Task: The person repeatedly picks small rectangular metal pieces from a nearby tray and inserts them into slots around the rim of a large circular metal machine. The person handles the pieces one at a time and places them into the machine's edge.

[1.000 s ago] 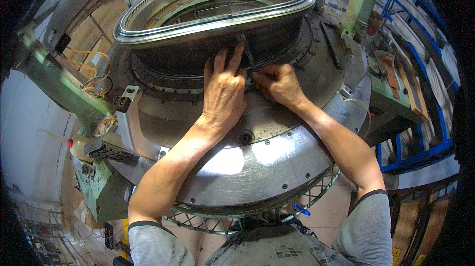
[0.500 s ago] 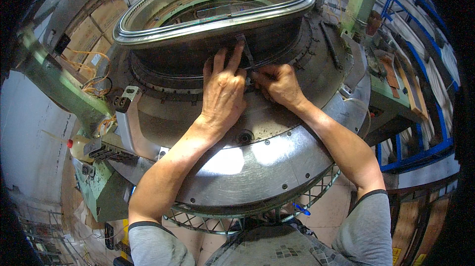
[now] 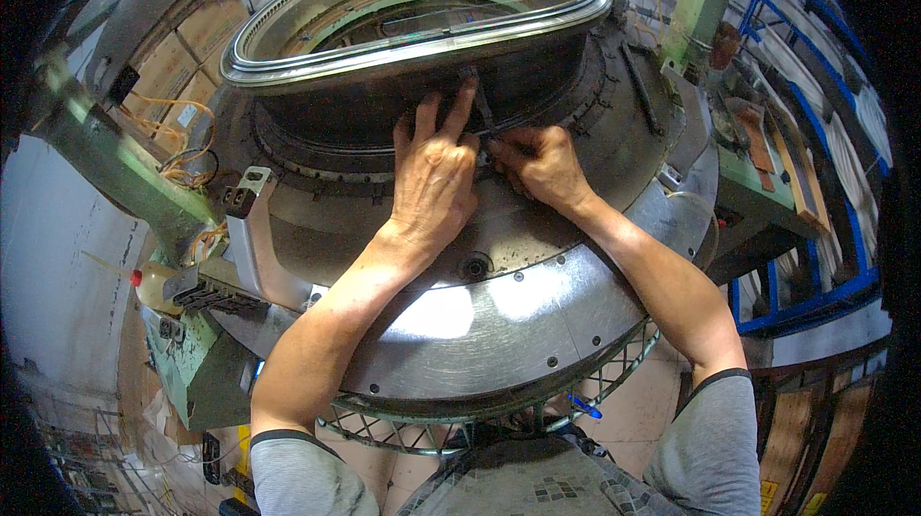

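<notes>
My left hand [image 3: 434,166] lies with fingers stretched and spread against the dark cylinder wall [image 3: 355,113] of a large round machine. Its index fingertip touches a narrow dark metal strip [image 3: 483,104] standing against that wall. Close on its right, my right hand [image 3: 545,166] is closed in a pinch at the strip's lower end, by the cylinder's foot. What sits between those fingertips is too small and shaded to make out. Above both hands runs the cylinder's shiny toothed rim [image 3: 422,48]. The left thumb is hidden.
A broad steel ring [image 3: 499,343] with bolt holes curves beneath my forearms. Metal brackets [image 3: 251,228] rise at the left, beside a green arm [image 3: 134,171] with orange cables. A dark bar [image 3: 641,89] lies on the machine at the right. Beyond stands a blue rack [image 3: 815,123].
</notes>
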`<action>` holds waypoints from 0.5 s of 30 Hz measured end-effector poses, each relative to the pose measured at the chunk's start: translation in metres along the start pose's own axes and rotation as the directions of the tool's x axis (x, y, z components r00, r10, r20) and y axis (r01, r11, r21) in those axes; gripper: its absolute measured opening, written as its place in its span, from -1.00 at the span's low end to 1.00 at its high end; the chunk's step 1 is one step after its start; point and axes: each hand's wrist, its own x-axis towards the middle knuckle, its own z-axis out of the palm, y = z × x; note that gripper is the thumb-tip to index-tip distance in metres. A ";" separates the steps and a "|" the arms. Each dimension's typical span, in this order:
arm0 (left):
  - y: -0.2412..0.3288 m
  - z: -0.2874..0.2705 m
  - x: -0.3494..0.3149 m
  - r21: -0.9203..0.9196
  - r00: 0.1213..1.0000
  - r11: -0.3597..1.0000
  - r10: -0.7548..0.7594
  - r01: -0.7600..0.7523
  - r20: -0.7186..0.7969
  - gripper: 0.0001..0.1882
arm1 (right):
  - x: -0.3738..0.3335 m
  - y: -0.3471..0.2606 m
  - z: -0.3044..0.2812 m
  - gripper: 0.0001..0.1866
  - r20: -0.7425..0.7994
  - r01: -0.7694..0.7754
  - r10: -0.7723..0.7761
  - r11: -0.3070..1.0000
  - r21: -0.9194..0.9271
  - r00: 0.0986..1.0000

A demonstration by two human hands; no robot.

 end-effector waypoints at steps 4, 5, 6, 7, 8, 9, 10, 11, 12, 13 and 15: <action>-0.001 0.001 -0.001 -0.039 1.000 0.999 0.003 -0.004 -0.020 -0.63 | -0.001 0.000 -0.001 -0.80 0.016 -0.021 0.021 1.000 0.008 1.000; -0.002 0.002 -0.001 -0.050 1.000 0.999 0.005 -0.006 -0.025 -0.67 | -0.001 0.000 -0.001 -0.80 0.014 -0.018 0.018 1.000 0.012 1.000; -0.003 0.002 -0.001 -0.068 0.999 0.998 0.011 -0.014 -0.042 -0.68 | -0.001 0.000 -0.001 -0.80 0.012 -0.015 0.015 1.000 0.016 1.000; -0.004 0.002 0.000 -0.087 0.999 0.996 0.015 -0.019 -0.046 -0.69 | -0.001 0.000 -0.001 -0.80 0.010 -0.002 0.002 1.000 0.017 1.000; -0.005 0.003 0.000 -0.105 0.999 0.994 0.018 -0.024 -0.050 -0.70 | -0.001 -0.001 -0.001 -0.80 0.008 0.010 -0.010 1.000 0.019 1.000; -0.006 0.003 0.000 -0.114 0.999 0.993 0.019 -0.024 -0.047 -0.70 | -0.001 -0.001 -0.001 -0.80 0.007 0.016 -0.017 1.000 0.025 1.000; -0.007 0.003 -0.001 -0.122 0.999 0.992 0.019 -0.024 -0.043 -0.71 | -0.001 -0.001 0.000 -0.81 0.008 0.011 -0.011 1.000 0.024 1.000; -0.008 0.004 -0.001 -0.130 0.999 0.991 0.019 -0.024 -0.039 -0.71 | -0.001 -0.001 0.000 -0.81 0.012 0.000 0.000 1.000 0.028 1.000; -0.008 0.004 -0.001 -0.131 0.999 0.991 0.020 -0.025 -0.036 -0.70 | -0.001 0.000 0.000 -0.81 0.017 -0.025 0.024 0.999 0.031 1.000; -0.009 0.004 -0.001 -0.132 0.999 0.991 0.022 -0.026 -0.032 -0.70 | -0.001 0.000 0.000 -0.81 0.012 -0.006 0.006 1.000 0.029 1.000; -0.010 0.004 -0.001 -0.145 0.999 0.989 0.022 -0.026 -0.029 -0.68 | -0.001 0.001 0.000 -0.82 0.009 0.003 -0.004 1.000 0.031 1.000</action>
